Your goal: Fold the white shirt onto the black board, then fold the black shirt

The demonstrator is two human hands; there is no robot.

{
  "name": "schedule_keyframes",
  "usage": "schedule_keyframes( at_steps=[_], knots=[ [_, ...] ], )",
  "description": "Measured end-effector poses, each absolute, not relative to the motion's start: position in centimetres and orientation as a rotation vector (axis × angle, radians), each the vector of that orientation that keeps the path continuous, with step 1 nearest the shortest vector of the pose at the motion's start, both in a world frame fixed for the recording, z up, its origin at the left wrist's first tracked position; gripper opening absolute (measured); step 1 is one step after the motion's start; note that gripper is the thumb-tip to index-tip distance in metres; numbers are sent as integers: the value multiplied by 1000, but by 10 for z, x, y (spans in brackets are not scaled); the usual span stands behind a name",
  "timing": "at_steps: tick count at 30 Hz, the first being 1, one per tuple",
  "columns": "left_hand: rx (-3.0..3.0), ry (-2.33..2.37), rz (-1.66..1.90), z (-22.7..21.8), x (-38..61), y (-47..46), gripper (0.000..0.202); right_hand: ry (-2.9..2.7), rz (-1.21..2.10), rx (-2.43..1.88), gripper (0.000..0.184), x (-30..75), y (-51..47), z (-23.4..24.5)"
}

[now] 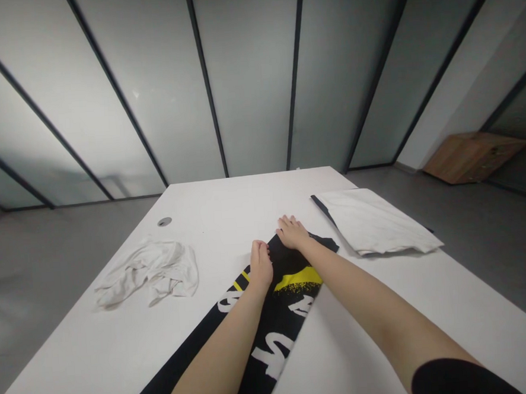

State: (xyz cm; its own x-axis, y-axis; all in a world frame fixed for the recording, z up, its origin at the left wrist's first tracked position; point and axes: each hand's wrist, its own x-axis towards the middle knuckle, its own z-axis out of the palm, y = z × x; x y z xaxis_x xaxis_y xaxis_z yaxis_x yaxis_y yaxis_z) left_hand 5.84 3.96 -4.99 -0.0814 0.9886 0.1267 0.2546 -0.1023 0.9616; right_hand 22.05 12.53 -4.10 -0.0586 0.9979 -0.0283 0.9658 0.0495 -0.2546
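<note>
A black shirt (289, 258) with a yellow band and white lettering lies on the white table (228, 205), folded into a long strip that runs toward me. At its left edge, near the far end, my left hand (261, 265) is closed, with the fingers pinched on the fabric. My right hand (292, 234) rests palm down on the far end of the shirt, fingers stretched out and slightly apart. Both forearms cross over the shirt and cover part of the print.
To the left lies a crumpled white garment (156, 272). A flat folded white cloth (375, 223) lies at the right, with dark fabric showing under its edge. A round grommet (164, 221) sits in the tabletop. Beyond are frosted glass panels (246, 73) and a wooden cabinet (469, 154).
</note>
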Motion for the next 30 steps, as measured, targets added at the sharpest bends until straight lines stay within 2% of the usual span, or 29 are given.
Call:
schedule_keyframes(
  at_steps=[3, 5, 9, 13, 15, 21, 30],
  knots=[
    [1785, 1445, 1079, -48, 57, 38, 14, -2134, 306, -2061, 59, 228, 130, -41],
    [2061, 1444, 930, -46, 57, 34, 15, -2130, 293, -2063, 58, 230, 130, -41],
    [2364, 1498, 716, -46, 62, 21, 28, -2127, 251, -2048, 55, 229, 127, -38],
    [2446, 1586, 623, -52, 66, 14, 59, -2131, 188, -1989, 53, 222, 118, -32],
    [2457, 1590, 565, -55, 66, 14, 65, -2135, 163, -1951, 52, 218, 109, -29],
    [2428, 1608, 513, -53, 67, 17, 67, -2057, 216, -1870, 54, 206, 59, -29],
    [2449, 1601, 454, -45, 63, 16, 59, -2147, 180, -1966, 61, 227, -11, -58]
  ],
)
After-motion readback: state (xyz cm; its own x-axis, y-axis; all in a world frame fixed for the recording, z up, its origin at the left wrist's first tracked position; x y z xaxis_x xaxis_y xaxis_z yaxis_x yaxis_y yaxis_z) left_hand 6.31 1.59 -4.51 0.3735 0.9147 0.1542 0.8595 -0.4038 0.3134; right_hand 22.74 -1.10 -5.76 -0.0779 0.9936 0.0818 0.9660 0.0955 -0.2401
